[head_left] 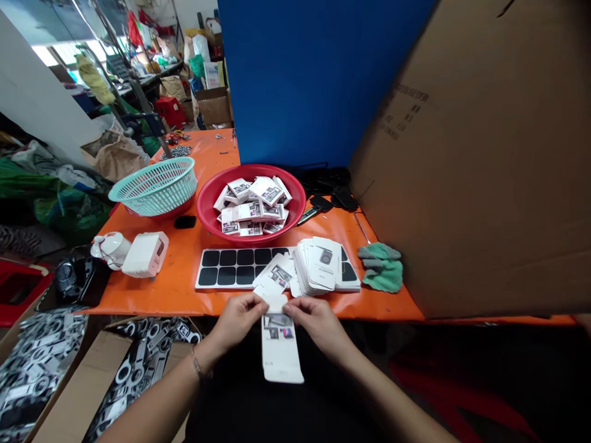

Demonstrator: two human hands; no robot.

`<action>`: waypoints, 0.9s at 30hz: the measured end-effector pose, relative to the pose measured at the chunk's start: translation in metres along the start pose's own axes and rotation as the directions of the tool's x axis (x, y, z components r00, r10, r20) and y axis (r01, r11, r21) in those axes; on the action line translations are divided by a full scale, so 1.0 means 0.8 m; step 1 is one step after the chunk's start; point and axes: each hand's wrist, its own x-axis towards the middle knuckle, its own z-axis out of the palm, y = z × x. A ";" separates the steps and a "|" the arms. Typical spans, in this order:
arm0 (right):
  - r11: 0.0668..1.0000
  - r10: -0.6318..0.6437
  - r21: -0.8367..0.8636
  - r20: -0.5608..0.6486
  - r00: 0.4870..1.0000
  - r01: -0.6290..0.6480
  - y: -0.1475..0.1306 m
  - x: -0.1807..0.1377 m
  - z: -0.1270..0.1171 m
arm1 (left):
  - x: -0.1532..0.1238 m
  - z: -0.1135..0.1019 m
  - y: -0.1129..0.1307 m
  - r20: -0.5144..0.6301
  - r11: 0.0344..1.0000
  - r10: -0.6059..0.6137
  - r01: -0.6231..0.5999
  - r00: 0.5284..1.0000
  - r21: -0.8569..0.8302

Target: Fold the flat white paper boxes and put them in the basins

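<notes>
One flat white cardboard sleeve (281, 344) is pinched at its top by both hands, left hand (237, 319) and right hand (314, 320), one fanned card stack (323, 266) lying just beyond.

Small packing workshop: orange tabletop (184, 289) with a red bowl (207, 212) of boxed items, stack of flat cartons (323, 264), pad sheet (231, 266). Big cardboard boxes (484, 154), parts bins (41, 363) on the floor, cluttered benches (157, 74) behind.
</notes>
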 end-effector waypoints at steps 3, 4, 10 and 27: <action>1.000 -0.025 0.004 -0.025 0.999 0.025 -0.025 -0.002 -0.006 | 0.002 -0.004 0.023 0.036 0.999 0.051 -0.051 0.998 0.001; 1.000 -0.025 -0.006 -0.017 1.000 0.025 -0.031 -0.007 -0.008 | -0.001 -0.004 0.030 0.071 0.998 0.059 -0.059 0.996 0.010; 0.999 -0.021 -0.026 0.054 0.998 0.022 -0.015 -0.045 -0.013 | -0.023 0.008 0.026 0.200 1.000 -0.013 0.013 0.980 0.002; 0.970 -0.063 -0.228 0.092 0.994 0.083 -0.044 -0.042 0.003 | -0.038 0.000 0.050 0.158 0.966 -0.198 0.220 0.967 -0.136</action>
